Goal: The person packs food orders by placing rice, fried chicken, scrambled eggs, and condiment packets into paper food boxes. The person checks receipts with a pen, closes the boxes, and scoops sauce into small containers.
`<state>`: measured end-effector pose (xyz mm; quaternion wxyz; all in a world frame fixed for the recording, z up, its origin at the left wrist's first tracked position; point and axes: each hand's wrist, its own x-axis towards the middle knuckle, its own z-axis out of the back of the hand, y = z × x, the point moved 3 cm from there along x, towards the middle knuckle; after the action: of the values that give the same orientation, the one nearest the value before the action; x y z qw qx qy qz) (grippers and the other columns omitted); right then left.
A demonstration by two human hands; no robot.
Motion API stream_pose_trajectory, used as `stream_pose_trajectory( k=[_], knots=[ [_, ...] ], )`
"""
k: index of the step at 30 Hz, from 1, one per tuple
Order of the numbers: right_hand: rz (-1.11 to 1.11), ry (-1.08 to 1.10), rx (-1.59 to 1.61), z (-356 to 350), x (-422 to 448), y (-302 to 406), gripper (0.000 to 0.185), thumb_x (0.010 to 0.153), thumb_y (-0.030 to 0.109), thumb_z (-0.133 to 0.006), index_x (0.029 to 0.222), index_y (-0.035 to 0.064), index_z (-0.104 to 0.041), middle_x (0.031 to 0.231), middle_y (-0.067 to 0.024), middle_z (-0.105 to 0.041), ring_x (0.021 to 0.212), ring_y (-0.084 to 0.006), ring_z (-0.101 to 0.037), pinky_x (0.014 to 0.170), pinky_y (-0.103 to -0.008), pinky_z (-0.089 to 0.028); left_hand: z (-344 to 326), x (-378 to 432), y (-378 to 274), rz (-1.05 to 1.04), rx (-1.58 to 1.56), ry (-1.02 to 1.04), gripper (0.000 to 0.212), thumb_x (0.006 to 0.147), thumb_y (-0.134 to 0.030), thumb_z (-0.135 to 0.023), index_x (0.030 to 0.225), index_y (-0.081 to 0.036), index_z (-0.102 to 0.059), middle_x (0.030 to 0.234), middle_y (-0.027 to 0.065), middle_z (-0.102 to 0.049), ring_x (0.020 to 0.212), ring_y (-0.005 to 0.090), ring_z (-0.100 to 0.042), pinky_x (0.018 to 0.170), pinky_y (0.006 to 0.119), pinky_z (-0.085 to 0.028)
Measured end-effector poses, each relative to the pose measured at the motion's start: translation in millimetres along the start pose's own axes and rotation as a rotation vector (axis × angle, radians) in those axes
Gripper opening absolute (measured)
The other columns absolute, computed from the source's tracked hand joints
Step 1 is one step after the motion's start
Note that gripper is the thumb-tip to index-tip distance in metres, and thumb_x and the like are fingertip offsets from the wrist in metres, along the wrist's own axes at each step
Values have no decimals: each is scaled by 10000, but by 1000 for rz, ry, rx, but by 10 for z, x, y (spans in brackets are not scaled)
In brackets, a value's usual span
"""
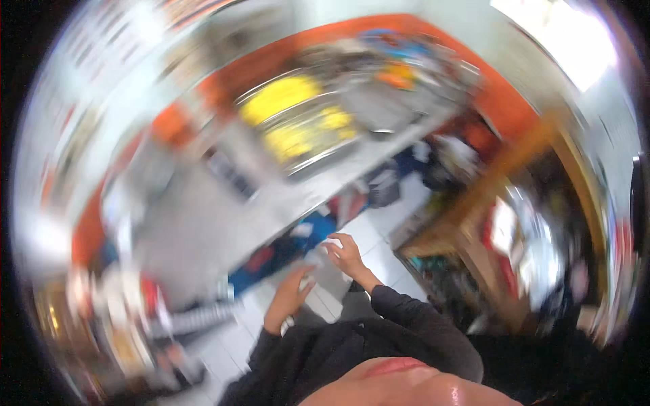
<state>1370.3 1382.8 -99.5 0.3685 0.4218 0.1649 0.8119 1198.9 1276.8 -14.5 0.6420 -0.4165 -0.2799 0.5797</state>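
My left hand (289,297) is raised in front of my body, fingers apart, with nothing seen in it. To its right, my right hand (347,254) has its fingers curled and spread, also holding nothing visible. Both hands are in the air before the long pale counter (208,228), touching neither it nor each other. On the counter stand two metal trays with yellow contents, one tray (284,99) behind the other tray (315,134). A dark rectangular object (231,175) lies left of them. Motion blur hides finer detail.
Metal ware and an orange item (397,76) crowd the counter's far right end. Blue material (317,228) and a dark basket (384,185) are under the counter. A wooden-framed cabinet or shelf (431,246) stands at the right. White floor tiles (363,231) show between them.
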Motion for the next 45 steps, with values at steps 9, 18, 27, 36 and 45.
stream_pose_trajectory(
  k=[9, 18, 27, 36, 45],
  knots=[
    [93, 611, 439, -2286, 317, 2152, 125, 899, 80, -586, 1000, 63, -659, 732, -85, -640, 523, -190, -546, 517, -295, -436, 1467, -2498, 1321, 436, -125, -908, 271, 907, -179, -531, 1146, -57, -575, 1107, 132, -629, 1011, 307, -603, 854, 390, -477],
    [117, 691, 680, -4310, 962, 4089, 237, 908, 139, -566, 1133, 67, -582, 1032, -189, -479, 829, -273, -553, 727, -344, -479, 2637, -3287, 2556, 494, 425, -1313, 234, 856, -77, -551, 1082, -67, -613, 1061, 88, -631, 991, 279, -575, 845, 393, -433],
    [222, 748, 465, -5012, 1378, 4162, 243, 761, 51, -626, 1003, 43, -610, 933, -195, -544, 845, -352, -559, 776, -412, -472, 2810, -2887, 3043, 594, 552, -1196, 346, 807, -114, -630, 1149, -91, -584, 1194, 80, -536, 1077, 281, -492, 913, 421, -357],
    [-27, 777, 522, -3888, 2108, 2776, 223, 794, 25, -593, 1010, 11, -650, 891, -199, -619, 785, -322, -613, 727, -390, -494, 2086, -1241, 2490, 456, 383, -1052, 487, 797, -122, -627, 1268, -84, -510, 1225, 109, -501, 1144, 283, -463, 960, 443, -314],
    [-330, 746, 507, -2525, 2319, 1337, 250, 850, 5, -530, 1077, 24, -633, 1025, -190, -610, 728, -256, -632, 651, -358, -517, 1367, -253, 2274, 276, -66, -1100, 363, 797, -118, -676, 1081, -36, -465, 1092, 171, -491, 1086, 349, -472, 885, 417, -402]
  ],
)
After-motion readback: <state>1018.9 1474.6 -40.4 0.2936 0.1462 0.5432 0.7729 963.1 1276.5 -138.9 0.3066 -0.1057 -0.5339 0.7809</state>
